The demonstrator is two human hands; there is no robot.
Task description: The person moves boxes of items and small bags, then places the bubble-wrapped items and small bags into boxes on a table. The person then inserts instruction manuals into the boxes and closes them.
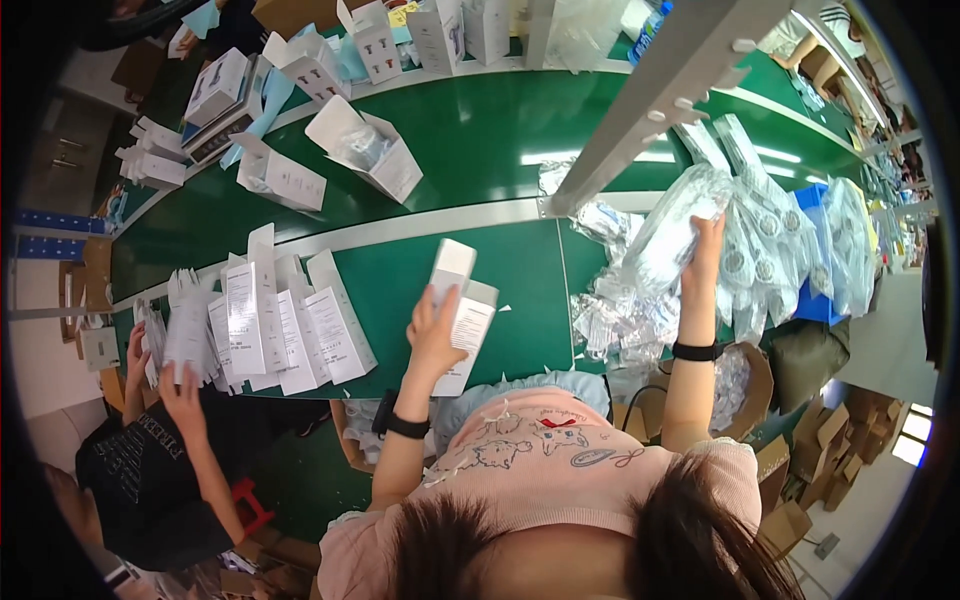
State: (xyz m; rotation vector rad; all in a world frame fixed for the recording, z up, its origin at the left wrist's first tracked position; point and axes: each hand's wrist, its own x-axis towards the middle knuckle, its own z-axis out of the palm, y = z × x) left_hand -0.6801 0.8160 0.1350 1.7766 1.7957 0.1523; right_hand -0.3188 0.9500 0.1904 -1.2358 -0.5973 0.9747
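My left hand point(434, 338) is wrapped round a white printed carton point(474, 325) at the near edge of the green table. The carton's top flap stands up. Out to the right, my right hand point(708, 245) is closed on a clear plastic bag point(665, 222), whose contents I cannot make out through the shine. The bag is over a pile of similar clear bags point(765, 240). Nearer me lie small clear packets point(628, 318) in a heap. To the left of my left hand, several white cartons with raised flaps point(290, 325) stand in a group.
A moving belt or raised green strip point(470, 140) carries open cartons point(365, 150). A grey metal post point(640, 125) rises between my hands. At the left, a co-worker's hands point(183, 395) touch flat cartons point(188, 325). A blue bin point(815, 290) stands at the right.
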